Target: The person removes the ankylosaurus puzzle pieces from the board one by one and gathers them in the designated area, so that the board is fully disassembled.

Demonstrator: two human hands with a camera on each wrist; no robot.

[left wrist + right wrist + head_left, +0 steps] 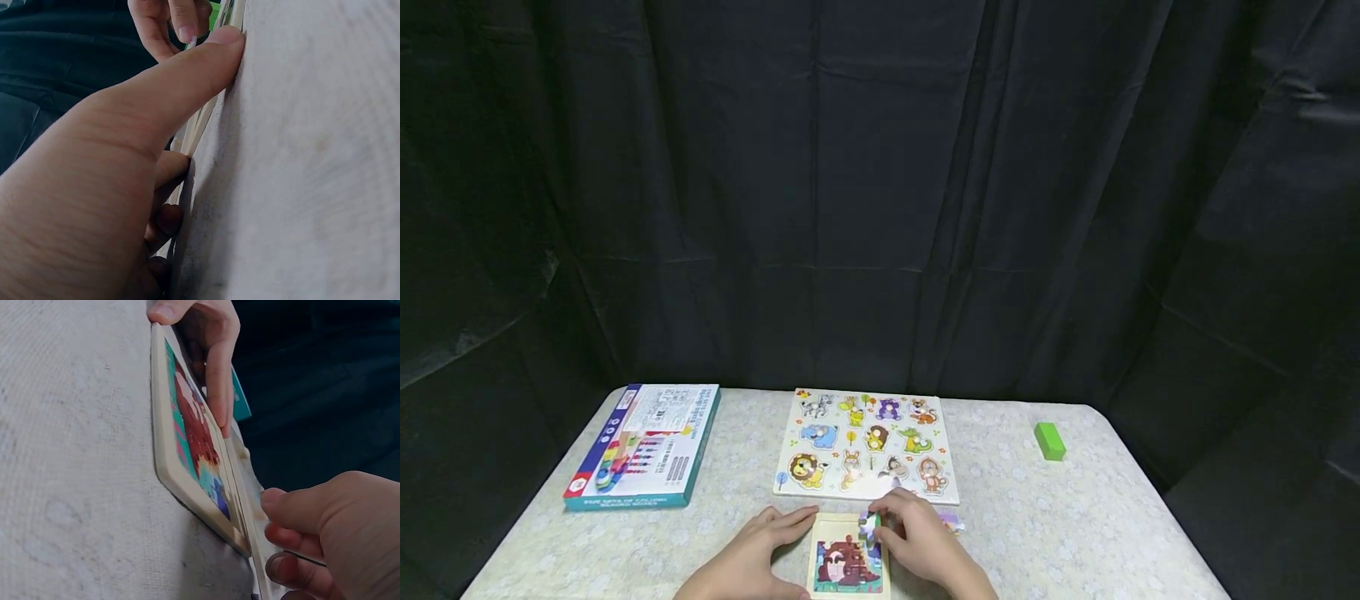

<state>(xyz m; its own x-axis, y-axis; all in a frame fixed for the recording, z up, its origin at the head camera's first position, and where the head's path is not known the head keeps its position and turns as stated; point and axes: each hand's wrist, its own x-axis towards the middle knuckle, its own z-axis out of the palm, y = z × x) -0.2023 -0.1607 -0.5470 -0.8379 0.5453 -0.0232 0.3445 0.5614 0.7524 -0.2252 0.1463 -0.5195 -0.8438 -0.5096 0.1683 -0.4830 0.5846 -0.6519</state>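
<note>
A small wooden jigsaw tray [835, 530] lies at the table's front, with a partly assembled brown animal picture [847, 567] in its lower part. My left hand [748, 557] holds the tray's left side, thumb at the near corner and index finger along the far edge. Over the tray's upper right, my right hand [917, 535] pinches a white, green and purple jigsaw piece [868, 526] between thumb and fingers. In the right wrist view, the tray rim [161, 425] shows, but the pinched piece cannot be made out. More purple pieces [952, 522] lie right of that hand, partly hidden.
Just behind the tray lies a white animal peg puzzle board [867, 419]. A flat boxed toy [640, 446] lies at the left, and a green block [1049, 442] at the right. Patterned cloth covers the table [1045, 533]; a black curtain [880, 208] hangs behind.
</note>
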